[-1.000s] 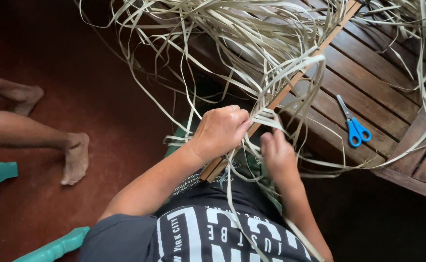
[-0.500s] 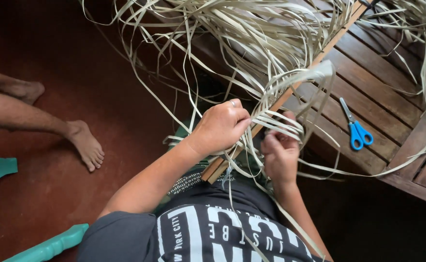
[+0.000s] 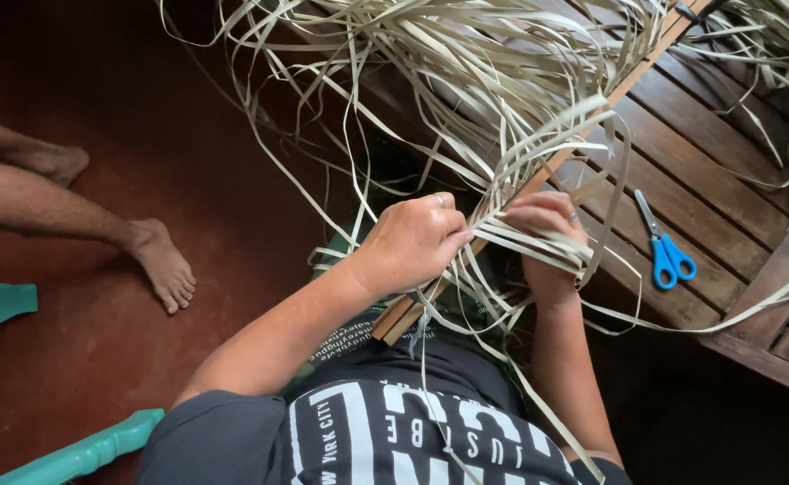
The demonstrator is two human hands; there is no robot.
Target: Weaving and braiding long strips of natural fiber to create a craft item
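Taking the wooden slat [image 3: 538, 184] as the landmark and reading leftward first: well to its left, another person's bare feet [image 3: 163, 265] are resting on the dark red floor [image 3: 98, 359], with teal plastic furniture parts [image 3: 71, 458] lying nearer the camera. The slat's long axis is running from the wearer's lap up to the upper right. The left hand [image 3: 412, 241] is curling closed over the slat's near end, pinching pale palm-leaf strips [image 3: 466, 81] against it. Just right of the slat, the right hand [image 3: 547, 242] is wrapping its fingers around a flat band of strips, probably gripping them, though the fingertips are hidden. Farther right, blue-handled scissors [image 3: 666, 251] are lying on the slatted wooden bench [image 3: 727, 180].
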